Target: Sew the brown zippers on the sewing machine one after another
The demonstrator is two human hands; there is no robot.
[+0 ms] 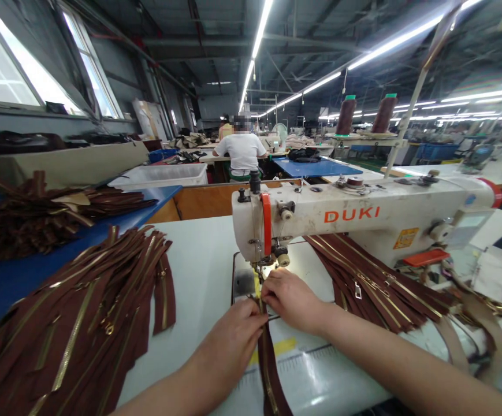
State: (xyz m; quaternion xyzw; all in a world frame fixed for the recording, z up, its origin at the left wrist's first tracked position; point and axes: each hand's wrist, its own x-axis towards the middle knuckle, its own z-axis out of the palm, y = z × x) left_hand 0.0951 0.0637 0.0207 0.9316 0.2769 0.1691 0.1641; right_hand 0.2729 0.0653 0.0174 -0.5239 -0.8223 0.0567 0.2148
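Observation:
A brown zipper (268,370) with metal teeth runs from beneath the sewing machine (302,214) down over the table's front. My left hand (240,329) pinches it a little in front of the needle area. Right beside the presser foot, my right hand (292,297) has its fingers closed on the zipper's upper end. My fingers hide that end, so its exact place under the foot cannot be made out. More brown zippers (73,312) lie in a heap to the left, and another bundle of zippers (372,283) rests right of the needle, under the machine arm.
A blue table (159,199) at the left bears a further pile of brown strips (47,214). Behind it stands a white bin (164,175). A person in a white shirt (242,151) sits ahead. Brown thread cones (346,117) stand above the machine; beige strips (489,329) hang at the right.

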